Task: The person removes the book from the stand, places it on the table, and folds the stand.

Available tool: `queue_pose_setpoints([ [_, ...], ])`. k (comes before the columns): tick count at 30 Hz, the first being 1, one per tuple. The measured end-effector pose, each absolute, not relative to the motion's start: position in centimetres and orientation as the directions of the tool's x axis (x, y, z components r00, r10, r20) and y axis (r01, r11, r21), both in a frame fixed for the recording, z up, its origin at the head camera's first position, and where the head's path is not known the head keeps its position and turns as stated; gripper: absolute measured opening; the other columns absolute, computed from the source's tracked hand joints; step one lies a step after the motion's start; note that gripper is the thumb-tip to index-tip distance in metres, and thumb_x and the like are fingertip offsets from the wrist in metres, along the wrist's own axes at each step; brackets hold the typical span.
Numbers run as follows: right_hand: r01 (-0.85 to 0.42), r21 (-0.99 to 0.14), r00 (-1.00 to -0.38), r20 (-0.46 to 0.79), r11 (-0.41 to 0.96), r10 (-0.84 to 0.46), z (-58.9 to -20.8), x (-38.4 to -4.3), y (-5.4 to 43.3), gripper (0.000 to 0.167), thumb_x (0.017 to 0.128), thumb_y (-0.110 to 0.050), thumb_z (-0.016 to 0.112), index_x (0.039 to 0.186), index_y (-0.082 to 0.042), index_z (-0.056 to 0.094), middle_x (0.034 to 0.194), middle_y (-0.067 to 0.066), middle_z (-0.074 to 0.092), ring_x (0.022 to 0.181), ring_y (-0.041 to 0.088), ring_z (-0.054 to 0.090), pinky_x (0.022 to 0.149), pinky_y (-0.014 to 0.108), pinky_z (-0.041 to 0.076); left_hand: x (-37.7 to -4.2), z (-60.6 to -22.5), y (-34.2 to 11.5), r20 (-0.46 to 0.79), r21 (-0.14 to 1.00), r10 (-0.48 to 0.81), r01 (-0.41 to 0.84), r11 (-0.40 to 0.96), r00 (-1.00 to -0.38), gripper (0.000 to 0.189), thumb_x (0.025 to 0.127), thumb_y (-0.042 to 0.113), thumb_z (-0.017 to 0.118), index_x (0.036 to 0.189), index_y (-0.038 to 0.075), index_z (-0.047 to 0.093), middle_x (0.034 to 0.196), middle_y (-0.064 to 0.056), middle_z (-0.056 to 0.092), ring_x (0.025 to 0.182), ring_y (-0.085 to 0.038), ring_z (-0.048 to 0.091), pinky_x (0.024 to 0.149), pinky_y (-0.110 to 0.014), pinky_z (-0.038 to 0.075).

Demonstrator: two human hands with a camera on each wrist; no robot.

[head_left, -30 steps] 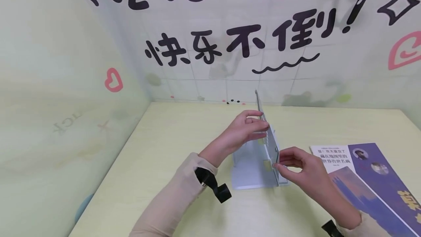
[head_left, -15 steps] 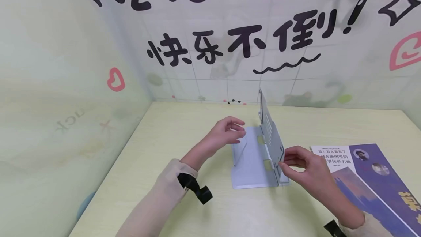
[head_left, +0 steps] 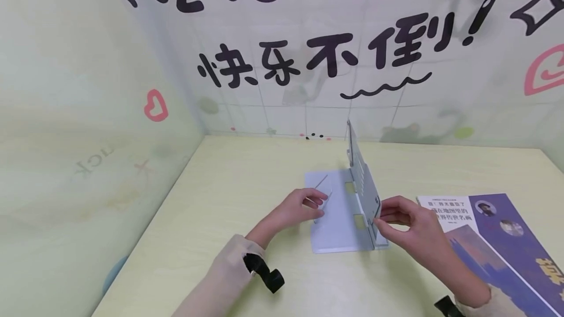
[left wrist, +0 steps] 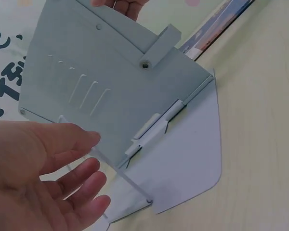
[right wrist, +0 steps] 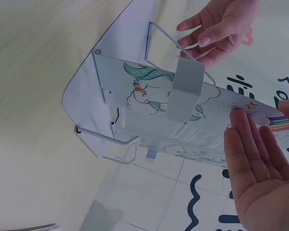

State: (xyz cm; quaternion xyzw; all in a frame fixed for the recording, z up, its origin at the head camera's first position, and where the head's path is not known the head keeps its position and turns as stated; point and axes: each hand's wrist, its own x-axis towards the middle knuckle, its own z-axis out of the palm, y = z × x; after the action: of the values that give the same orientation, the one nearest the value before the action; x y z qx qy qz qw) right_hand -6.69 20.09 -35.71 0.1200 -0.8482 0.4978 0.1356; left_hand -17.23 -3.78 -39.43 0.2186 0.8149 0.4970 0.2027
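A pale grey-blue metal book stand rests on the table, its slotted panel upright on a flat base plate. The panel's other face carries a printed unicorn and rainbow. My right hand pinches the panel's near edge between thumb and fingers. Over the base's left part, my left hand is at a thin wire leg, with the thumb against or just in front of it. The left fingers are loosely bent and apart. In the right wrist view a second wire loop projects on the printed side.
To the right lies a purple and white book or booklet, partly behind my right forearm. A printed wall sheet stands along the back of the wooden table, and another sheet closes the left side.
My left hand has let go of the panel, moved left, then come down toward the near side at the wire leg. The panel leans slightly farther right; my right hand keeps its pinch.
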Motion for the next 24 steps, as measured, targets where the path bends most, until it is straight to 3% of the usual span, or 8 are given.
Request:
queue_pose_setpoints([
  [12, -0.338, -0.816, -0.935, 0.348, 0.469, -0.068, -35.7, -6.7, 20.2, 0.021, 0.075, 0.004, 0.070, 0.094, 0.001, 0.061, 0.084, 0.006, 0.064, 0.073, 0.006, 0.063, 0.066, 0.016, 0.051, -16.0, -38.5, -1.9, -0.015, 0.925, 0.518, 0.185, 0.332, -0.856, 0.016, 0.083, -0.009, 0.059, 0.098, -0.008, 0.063, 0.089, -0.018, 0.062, 0.078, -0.023, 0.056, 0.065, -0.019, 0.047],
  [24, -0.359, -0.817, -0.928, 0.364, 0.451, -0.077, -35.8, -6.8, 20.5, 0.021, 0.076, 0.003, 0.071, 0.095, 0.001, 0.061, 0.084, 0.006, 0.065, 0.073, 0.006, 0.064, 0.067, 0.016, 0.051, -17.9, -42.2, -0.2, 0.014, 0.905, 0.566, 0.251, 0.344, -0.824, 0.020, 0.080, -0.009, 0.063, 0.096, 0.001, 0.068, 0.083, -0.009, 0.064, 0.074, -0.010, 0.056, 0.068, -0.019, 0.047],
])
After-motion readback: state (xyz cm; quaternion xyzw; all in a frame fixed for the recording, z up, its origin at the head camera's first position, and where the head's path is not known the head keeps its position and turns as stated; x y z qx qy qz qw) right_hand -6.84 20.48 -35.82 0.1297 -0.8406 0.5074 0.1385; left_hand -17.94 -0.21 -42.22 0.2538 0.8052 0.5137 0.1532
